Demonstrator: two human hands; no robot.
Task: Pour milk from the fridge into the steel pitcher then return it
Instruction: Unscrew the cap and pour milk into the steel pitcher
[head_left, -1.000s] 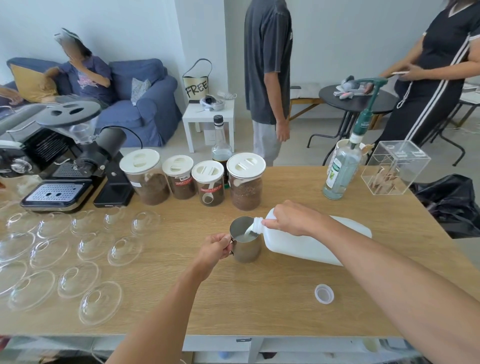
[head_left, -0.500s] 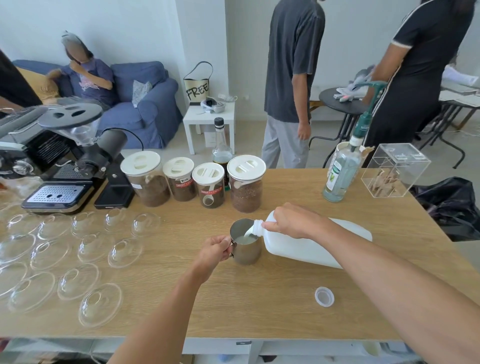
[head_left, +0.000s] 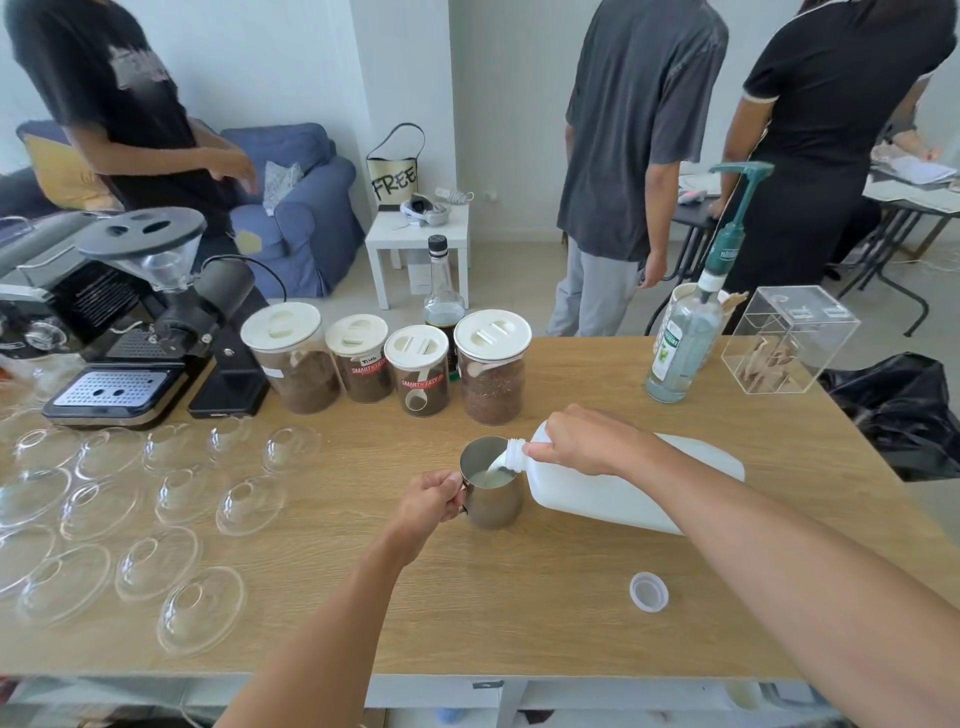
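Observation:
A steel pitcher (head_left: 493, 501) stands on the wooden table (head_left: 519, 613) near its middle, with white milk inside. My left hand (head_left: 428, 501) grips its handle on the left side. A white plastic milk jug (head_left: 613, 493) lies tipped almost flat to the right of the pitcher, its mouth over the rim, and a thin stream of milk runs into the pitcher. My right hand (head_left: 582, 439) holds the jug near its neck. The jug's white cap (head_left: 648, 591) lies upside down on the table at the front right.
Several lidded jars of coffee (head_left: 491, 374) stand just behind the pitcher. Clear dome lids (head_left: 200, 616) cover the table's left side. An espresso machine and grinder (head_left: 130, 332) sit at back left, a pump bottle (head_left: 688, 338) and acrylic box (head_left: 784, 340) at back right. Three people stand beyond the table.
The jug keeps pouring and the milk in the pitcher has risen slightly. Both hands hold their places. The people behind the table have moved, and one now stands at the far left.

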